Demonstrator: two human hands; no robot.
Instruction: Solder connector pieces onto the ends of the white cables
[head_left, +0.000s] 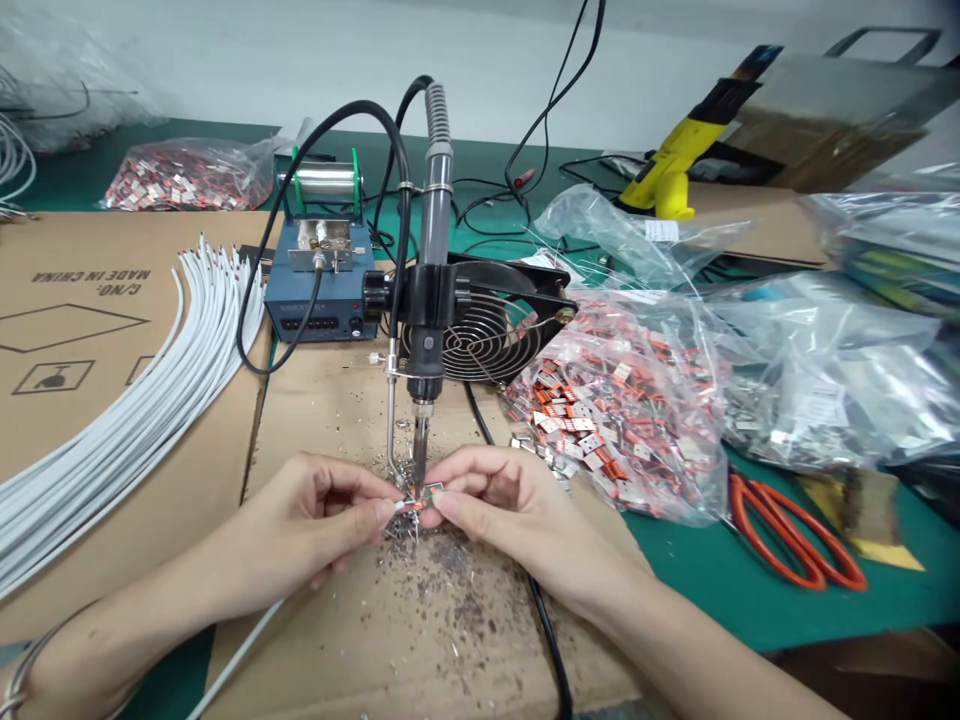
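My left hand (330, 520) pinches the stripped end of a white cable (244, 655), whose length trails down below the wrist. Between the thumb and fingers of my right hand (510, 505) is a small metal-and-orange connector (433, 492). Cable end and connector meet right under the tip of an upright soldering iron (421, 440); whether the tip touches them is too small to tell. A thin metal solder feed tube (391, 420) runs down beside the iron to the same spot. Solder bits and dark specks lie on the cardboard (337, 620) below.
A blue solder feeder (322, 285) with a solder spool (326, 183) and a fan (487, 335) stand behind. White cables (150, 420) lie left. To the right are a bag of orange connectors (622, 400), red-handled scissors (795, 530) and a yellow heat gun (667, 165).
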